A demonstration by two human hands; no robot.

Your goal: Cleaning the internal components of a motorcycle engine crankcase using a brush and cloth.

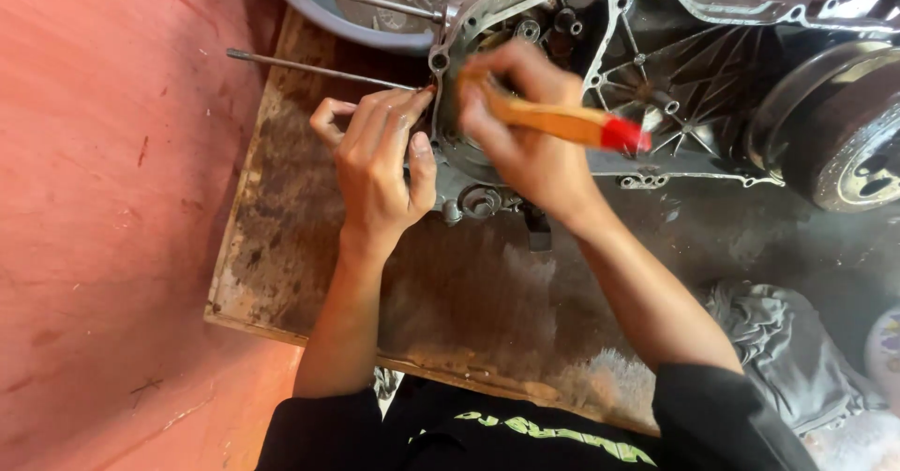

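A grey metal engine case (pixel 675 87) lies open on a dirty wooden board (pixel 300 227). My right hand (pixel 530 138) grips a paintbrush (pixel 572 124) with a pale wooden handle and a red tip; its bristle end is hidden inside the case's round cavity. My left hand (pixel 375 166) rests against the case's left edge, fingers curled on the rim where two long metal studs (pixel 319 68) stick out to the left.
A grey basin (pixel 319 7) with murky liquid stands behind the case. A wheel hub and dark tyre (pixel 844 134) sit at the right end. A grey rag (pixel 778 340) lies at lower right. Red floor (pixel 103 218) spreads to the left.
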